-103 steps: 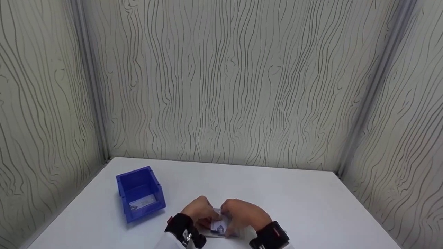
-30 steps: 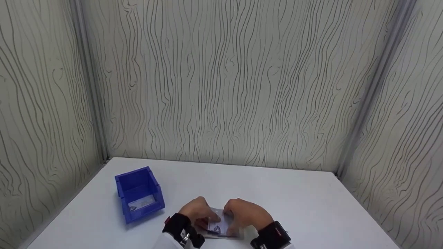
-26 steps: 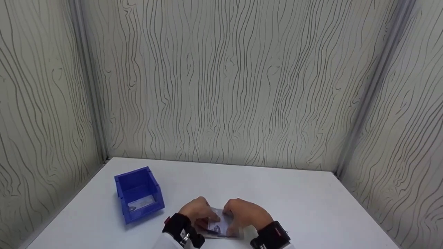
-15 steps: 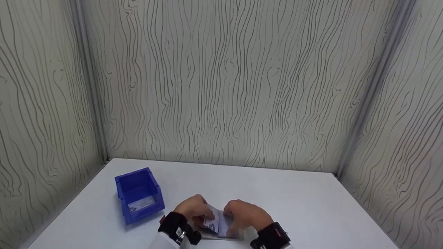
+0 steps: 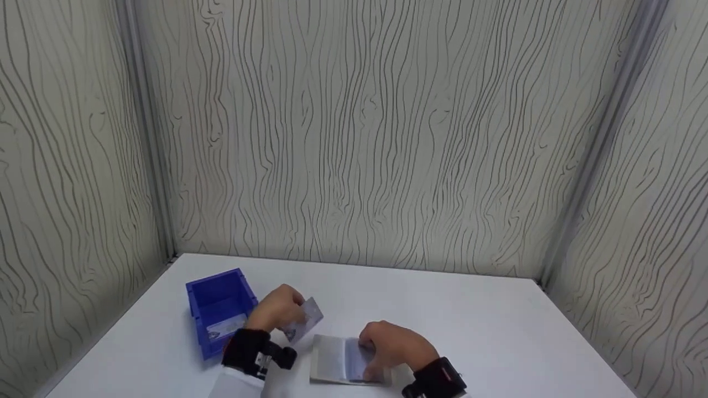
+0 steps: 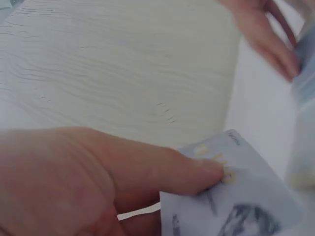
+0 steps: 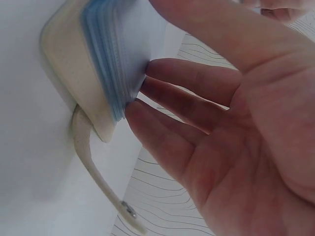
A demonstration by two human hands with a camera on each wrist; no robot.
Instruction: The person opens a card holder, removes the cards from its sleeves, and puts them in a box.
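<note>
Away left it came!

Head: the left hand [image 5: 276, 309], earlier over the cream-covered booklet of clear sleeves [image 5: 329, 359], had swung out, a grey printed rectangular card [image 5: 307, 323] between that and the blue plastic bin [image 5: 215, 298]; white tabletop [image 5: 487, 326] ran on to its right edge. Left wrist: it pinched the card. Right wrist: the right hand [image 7: 236, 147] gripped the sleeves.
</note>
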